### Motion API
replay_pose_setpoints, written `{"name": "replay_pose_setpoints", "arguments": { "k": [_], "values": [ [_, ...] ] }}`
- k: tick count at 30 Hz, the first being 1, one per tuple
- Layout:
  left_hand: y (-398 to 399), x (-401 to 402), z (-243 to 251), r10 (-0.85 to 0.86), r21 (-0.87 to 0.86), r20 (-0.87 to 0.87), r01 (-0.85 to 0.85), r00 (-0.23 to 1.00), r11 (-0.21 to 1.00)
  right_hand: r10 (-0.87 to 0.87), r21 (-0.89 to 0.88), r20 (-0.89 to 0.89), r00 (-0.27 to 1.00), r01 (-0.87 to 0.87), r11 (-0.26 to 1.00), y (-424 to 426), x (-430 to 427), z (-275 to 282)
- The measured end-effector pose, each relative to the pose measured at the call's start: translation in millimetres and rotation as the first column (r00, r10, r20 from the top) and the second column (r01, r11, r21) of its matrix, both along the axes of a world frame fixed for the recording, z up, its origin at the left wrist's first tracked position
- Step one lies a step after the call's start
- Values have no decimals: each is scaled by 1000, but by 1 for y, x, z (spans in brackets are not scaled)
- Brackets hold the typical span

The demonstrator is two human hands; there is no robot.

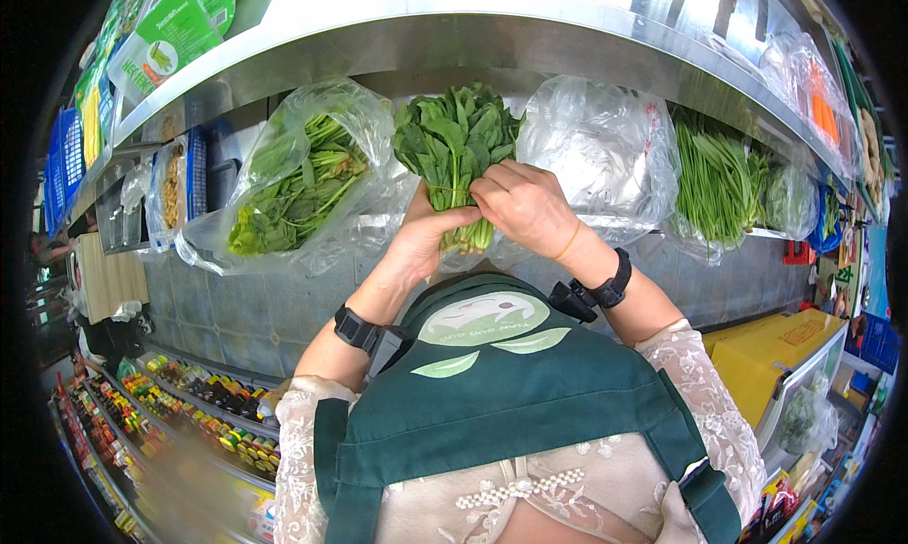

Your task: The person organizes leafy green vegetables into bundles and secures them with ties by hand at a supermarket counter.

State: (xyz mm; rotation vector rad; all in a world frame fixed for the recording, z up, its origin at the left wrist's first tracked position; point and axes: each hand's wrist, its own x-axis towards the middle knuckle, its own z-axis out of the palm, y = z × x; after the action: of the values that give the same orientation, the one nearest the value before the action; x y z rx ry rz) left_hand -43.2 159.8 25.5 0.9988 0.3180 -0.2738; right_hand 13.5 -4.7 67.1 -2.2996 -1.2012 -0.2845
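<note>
A bunch of spinach-like leafy greens (457, 136) stands leaves-up in front of my chest, a thin band around its stems. My left hand (429, 232) wraps the stems from the left, thumb across the front. My right hand (521, 203) pinches at the band from the right, fingertips meeting the left thumb; what the fingertips grip is hidden. Left of the bunch lies an open clear plastic bag (284, 118) with more loose leafy greens (305, 203). On the right is another clear plastic bag (599, 154) with whitish, crumpled plastic inside.
A steel shelf edge (454, 44) curves across beyond the bunch. Long thin green stalks (716, 182) lie further right. A tray of peanut-like items (170, 186) stands left. Shelves of bottles and jars (206, 409) are at lower left, a yellow box (773, 345) at right.
</note>
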Motion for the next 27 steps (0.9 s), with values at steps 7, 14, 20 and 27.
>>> {"name": "replay_pose_setpoints", "arguments": {
  "k": [7, 14, 20, 27],
  "values": [
    [5, -1, 11, -10, 32, -24, 11, 1000, 999, 31, 23, -1, 1000, -31, 999, 1, 1, -11],
    [4, -4, 11, -20, 66, 3, 19, 1000, 998, 49, 86, -70, 996, -43, 995, -2, 1, -15],
    [3, -6, 3, -28, 149, 51, 20, 998, 989, 61, -21, -61, 996, -63, 998, 1, 3, -11],
    [1, -6, 7, 6, 131, 31, -10, 1000, 991, -154, 145, 28, 988, 149, 978, 0, -2, -15]
  ]
}}
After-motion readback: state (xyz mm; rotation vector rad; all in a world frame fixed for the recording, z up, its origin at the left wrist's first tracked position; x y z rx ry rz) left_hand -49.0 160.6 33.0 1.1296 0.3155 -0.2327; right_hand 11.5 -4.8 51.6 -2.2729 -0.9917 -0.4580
